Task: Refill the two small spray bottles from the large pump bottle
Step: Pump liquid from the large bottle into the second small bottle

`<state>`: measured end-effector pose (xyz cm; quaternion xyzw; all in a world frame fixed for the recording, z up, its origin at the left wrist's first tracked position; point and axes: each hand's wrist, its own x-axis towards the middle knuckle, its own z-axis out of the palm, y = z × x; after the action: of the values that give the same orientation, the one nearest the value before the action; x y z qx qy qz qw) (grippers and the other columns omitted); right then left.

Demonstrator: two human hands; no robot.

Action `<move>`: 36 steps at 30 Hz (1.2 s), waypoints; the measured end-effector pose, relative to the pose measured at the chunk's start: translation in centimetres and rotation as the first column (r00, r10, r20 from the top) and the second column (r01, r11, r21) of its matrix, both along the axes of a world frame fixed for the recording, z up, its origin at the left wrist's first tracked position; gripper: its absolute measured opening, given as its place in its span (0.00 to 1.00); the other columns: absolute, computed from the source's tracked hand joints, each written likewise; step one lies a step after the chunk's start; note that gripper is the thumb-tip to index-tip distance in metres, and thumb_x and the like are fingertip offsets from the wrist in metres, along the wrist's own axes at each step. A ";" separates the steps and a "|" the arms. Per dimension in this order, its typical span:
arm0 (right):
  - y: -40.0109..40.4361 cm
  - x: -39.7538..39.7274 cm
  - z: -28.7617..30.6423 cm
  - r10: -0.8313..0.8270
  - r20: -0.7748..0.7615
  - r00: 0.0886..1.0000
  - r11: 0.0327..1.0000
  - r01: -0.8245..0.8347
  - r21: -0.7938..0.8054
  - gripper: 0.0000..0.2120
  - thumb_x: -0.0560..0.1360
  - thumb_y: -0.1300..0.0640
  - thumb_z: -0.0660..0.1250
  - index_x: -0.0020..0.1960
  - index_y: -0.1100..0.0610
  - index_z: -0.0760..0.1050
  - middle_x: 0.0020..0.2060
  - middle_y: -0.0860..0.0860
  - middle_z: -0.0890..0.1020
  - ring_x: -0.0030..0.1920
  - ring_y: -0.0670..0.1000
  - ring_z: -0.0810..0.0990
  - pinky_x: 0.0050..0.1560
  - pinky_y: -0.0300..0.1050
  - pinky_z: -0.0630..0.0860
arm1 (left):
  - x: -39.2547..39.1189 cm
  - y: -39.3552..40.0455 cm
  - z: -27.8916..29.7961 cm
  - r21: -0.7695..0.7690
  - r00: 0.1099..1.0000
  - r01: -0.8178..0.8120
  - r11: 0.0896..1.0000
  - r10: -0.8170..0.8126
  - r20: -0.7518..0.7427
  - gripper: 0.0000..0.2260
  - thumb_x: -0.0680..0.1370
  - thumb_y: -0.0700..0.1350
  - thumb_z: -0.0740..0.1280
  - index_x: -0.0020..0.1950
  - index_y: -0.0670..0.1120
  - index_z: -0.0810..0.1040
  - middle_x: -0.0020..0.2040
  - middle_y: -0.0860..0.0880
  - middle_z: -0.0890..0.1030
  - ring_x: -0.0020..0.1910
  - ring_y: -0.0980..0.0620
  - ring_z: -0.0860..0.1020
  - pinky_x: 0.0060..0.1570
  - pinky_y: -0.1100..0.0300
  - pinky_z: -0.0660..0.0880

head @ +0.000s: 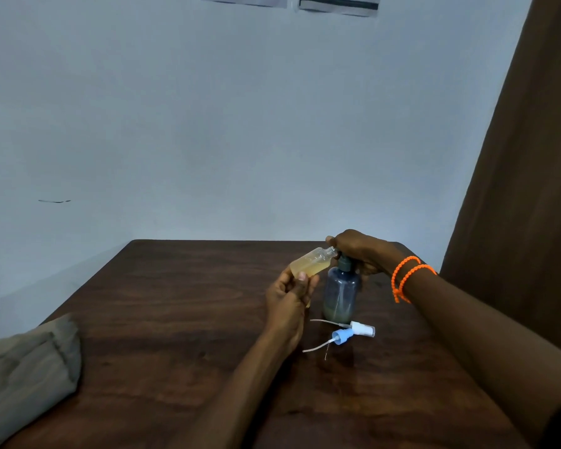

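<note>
A large blue-grey pump bottle (pixel 342 294) stands upright on the dark wooden table (pixel 162 319), with a little liquid at its bottom. My right hand (pixel 361 251) covers its dark pump head, fingers curled over it. My left hand (pixel 289 298) holds a small clear spray bottle (pixel 311 262) tilted, its open neck up against the pump's spout; yellowish liquid fills its lower part. Two removed spray tops lie in front of the pump bottle: a white one (pixel 361 328) and a blue one (pixel 340 337), each with a thin dip tube. A second small bottle is not visible.
A folded grey-beige cloth (pixel 30 367) lies at the table's left edge. A brown curtain (pixel 525 189) hangs at the right. A pale wall stands behind the table's far edge. Orange bead bracelets (pixel 405 277) circle my right wrist.
</note>
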<state>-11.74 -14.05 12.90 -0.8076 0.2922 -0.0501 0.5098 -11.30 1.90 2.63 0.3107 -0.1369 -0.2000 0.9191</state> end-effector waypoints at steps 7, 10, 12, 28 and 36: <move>0.3 0.0 -0.2 -0.010 0.041 0.999 0.999 0.012 -0.036 0.11 0.80 0.58 0.57 0.41 0.58 0.70 0.35 0.55 0.71 0.37 0.55 0.70 0.34 0.45 0.65 | -0.1 -0.1 0.3 0.015 1.000 -0.007 1.000 0.007 0.001 0.12 0.82 0.33 0.62 0.65 0.36 0.77 0.57 0.42 0.84 0.55 0.51 0.84 0.58 0.59 0.80; 0.2 -0.1 0.5 -0.006 0.009 1.000 0.995 0.007 -0.095 0.14 0.82 0.52 0.58 0.41 0.58 0.70 0.37 0.56 0.72 0.39 0.57 0.72 0.35 0.45 0.69 | -0.2 0.2 0.2 0.004 1.000 0.012 1.000 -0.012 -0.013 0.12 0.82 0.33 0.62 0.64 0.37 0.77 0.57 0.43 0.85 0.57 0.49 0.83 0.59 0.58 0.80; -0.1 0.2 0.0 0.000 0.035 0.999 0.998 0.002 -0.064 0.14 0.81 0.50 0.59 0.41 0.58 0.71 0.37 0.56 0.73 0.41 0.57 0.71 0.39 0.48 0.70 | 0.1 0.1 0.3 0.013 1.000 0.005 1.000 -0.005 0.000 0.12 0.82 0.33 0.62 0.64 0.38 0.78 0.57 0.43 0.85 0.58 0.49 0.83 0.58 0.59 0.80; -0.1 0.0 -0.4 -0.013 0.077 0.997 1.000 0.012 0.016 0.11 0.81 0.54 0.60 0.43 0.59 0.71 0.37 0.56 0.73 0.39 0.55 0.72 0.39 0.48 0.70 | 0.1 -0.1 0.1 0.027 1.000 0.002 1.000 -0.002 -0.006 0.13 0.82 0.33 0.62 0.65 0.37 0.77 0.59 0.42 0.84 0.56 0.50 0.83 0.58 0.59 0.80; 0.6 -0.4 0.4 -0.024 0.015 1.000 0.999 0.024 -0.028 0.13 0.80 0.51 0.60 0.43 0.59 0.72 0.39 0.59 0.74 0.40 0.58 0.74 0.41 0.52 0.70 | 0.0 0.1 0.3 0.027 1.000 0.005 1.000 -0.005 0.000 0.13 0.82 0.33 0.62 0.66 0.36 0.76 0.59 0.42 0.84 0.56 0.50 0.84 0.55 0.61 0.81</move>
<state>-12.17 -13.49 13.26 -0.8109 0.2973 -0.0662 0.4997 -11.34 2.00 2.93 0.3228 -0.1350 -0.2038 0.9143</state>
